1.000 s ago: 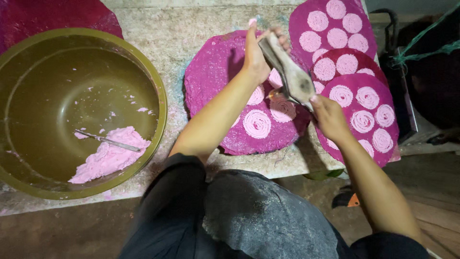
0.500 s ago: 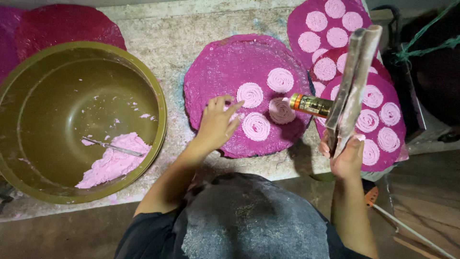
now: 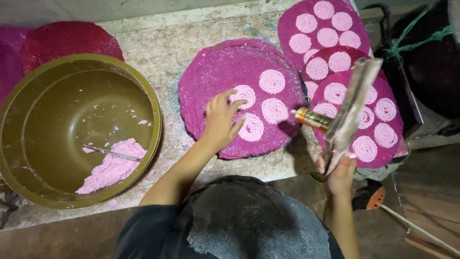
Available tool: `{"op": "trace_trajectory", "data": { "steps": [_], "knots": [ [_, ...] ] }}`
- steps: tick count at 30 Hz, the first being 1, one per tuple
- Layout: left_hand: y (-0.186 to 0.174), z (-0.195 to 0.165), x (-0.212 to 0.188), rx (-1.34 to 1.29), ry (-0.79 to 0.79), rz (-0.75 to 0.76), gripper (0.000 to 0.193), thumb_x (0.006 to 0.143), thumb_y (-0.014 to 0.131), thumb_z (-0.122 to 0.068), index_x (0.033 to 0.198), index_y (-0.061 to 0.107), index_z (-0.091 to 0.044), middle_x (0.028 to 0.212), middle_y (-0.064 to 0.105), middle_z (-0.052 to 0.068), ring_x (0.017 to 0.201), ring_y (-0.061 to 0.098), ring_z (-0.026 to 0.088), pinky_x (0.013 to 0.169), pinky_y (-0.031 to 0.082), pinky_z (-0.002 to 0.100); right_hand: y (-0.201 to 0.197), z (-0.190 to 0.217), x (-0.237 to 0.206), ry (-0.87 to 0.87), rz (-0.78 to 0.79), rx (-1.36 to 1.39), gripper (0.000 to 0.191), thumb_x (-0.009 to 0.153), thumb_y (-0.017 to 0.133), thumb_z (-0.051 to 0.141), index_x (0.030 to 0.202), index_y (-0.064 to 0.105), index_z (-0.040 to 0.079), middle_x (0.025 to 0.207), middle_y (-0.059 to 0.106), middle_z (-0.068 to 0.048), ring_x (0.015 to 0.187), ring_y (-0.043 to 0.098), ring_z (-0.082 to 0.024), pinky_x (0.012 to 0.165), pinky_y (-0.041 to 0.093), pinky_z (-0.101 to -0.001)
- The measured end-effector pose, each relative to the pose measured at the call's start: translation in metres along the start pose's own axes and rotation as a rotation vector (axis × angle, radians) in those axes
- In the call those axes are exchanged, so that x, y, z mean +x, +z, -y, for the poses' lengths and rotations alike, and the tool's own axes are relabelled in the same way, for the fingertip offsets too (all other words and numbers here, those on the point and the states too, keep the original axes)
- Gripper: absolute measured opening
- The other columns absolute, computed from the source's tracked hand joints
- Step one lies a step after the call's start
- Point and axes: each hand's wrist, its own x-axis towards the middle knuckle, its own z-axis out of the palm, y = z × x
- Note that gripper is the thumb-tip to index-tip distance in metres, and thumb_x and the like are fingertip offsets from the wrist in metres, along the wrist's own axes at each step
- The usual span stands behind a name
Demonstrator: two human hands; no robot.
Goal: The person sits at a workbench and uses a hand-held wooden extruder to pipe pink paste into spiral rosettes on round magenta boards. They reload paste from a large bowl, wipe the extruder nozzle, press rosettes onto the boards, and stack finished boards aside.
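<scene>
Left hand (image 3: pixel 221 120), fingers spread, lies flat on the round magenta woven tray (image 3: pixel 211 76) w/ pink spirals, prob. steadying it on the worktop; right hand (image 3: pixel 341 173) fingers wrapped round a grey cloth piping bag (image 3: pixel 350 112), brass nozzle aimed at the tray edge

The left hand (image 3: pixel 221 120) lies over the round magenta woven tray (image 3: pixel 215 72), hiding part of one pale pink spiral of paste (image 3: pixel 253 128) and the weave beneath the palm. The right hand (image 3: pixel 341 171) shows only fingers and wrist; its grip on the grey cloth piping bag (image 3: pixel 352 103) is covered by the bag itself. A dark red round tray (image 3: pixel 72 43) is half hidden behind the olive-green metal basin (image 3: pixel 153 120). Another magenta tray (image 3: pixel 7 52) is cut by the left edge. The dark shapes at the right edge are too dim to tell.
</scene>
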Motion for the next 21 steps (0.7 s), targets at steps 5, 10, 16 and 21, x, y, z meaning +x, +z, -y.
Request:
{"op": "trace_trajectory", "data": {
  "steps": [5, 10, 16, 21],
  "knots": [
    [-0.045, -0.034, -0.023, 0.024, 0.245, 0.001, 0.057, 0.086, 0.072, -0.032, 0.135, 0.058, -0.008, 0.141, 0.05, 0.014, 0.132, 0.046, 0.035, 0.11, 0.033, 0.054, 0.062, 0.0, -0.016, 0.201, 0.305, -0.178, 0.059, 0.104, 0.042, 0.061, 0.116, 0.059, 0.005, 0.089, 0.066, -0.011, 0.07, 0.065, -0.017, 0.059, 0.056, -0.0317],
    [-0.063, -0.027, -0.056, -0.029, 0.244, 0.187, 0.047, 0.088, 0.069, -0.028, 0.128, 0.057, -0.008, 0.132, 0.051, 0.012, 0.123, 0.048, 0.031, 0.103, 0.037, 0.049, 0.136, 0.023, 0.027, -0.047, 0.861, -0.265, 0.029, 0.102, 0.052, 0.022, 0.117, 0.069, 0.003, 0.115, 0.069, -0.011, 0.109, 0.067, -0.022, 0.098, 0.052, -0.0325],
    [-0.055, 0.009, -0.124, -0.31, -0.07, 0.023, 0.035, 0.089, 0.066, -0.022, 0.12, 0.057, -0.009, 0.121, 0.053, 0.009, 0.113, 0.051, 0.026, 0.095, 0.041, 0.044, 0.185, 0.02, 0.105, -0.535, 0.474, -0.949, 0.024, 0.089, 0.076, 0.01, 0.113, 0.078, 0.012, 0.116, 0.061, -0.011, 0.112, 0.054, -0.032, 0.097, 0.046, -0.0437],
    [-0.04, 0.036, -0.168, -0.444, -0.378, -0.144, 0.025, 0.091, 0.063, -0.018, 0.113, 0.057, -0.009, 0.112, 0.054, 0.006, 0.104, 0.053, 0.021, 0.088, 0.044, 0.039, 0.196, 0.008, 0.11, -0.672, 0.536, -1.124, 0.023, 0.079, 0.08, 0.012, 0.101, 0.078, 0.014, 0.116, 0.061, -0.007, 0.115, 0.053, -0.033, 0.095, 0.045, -0.0465]
  ]
}}
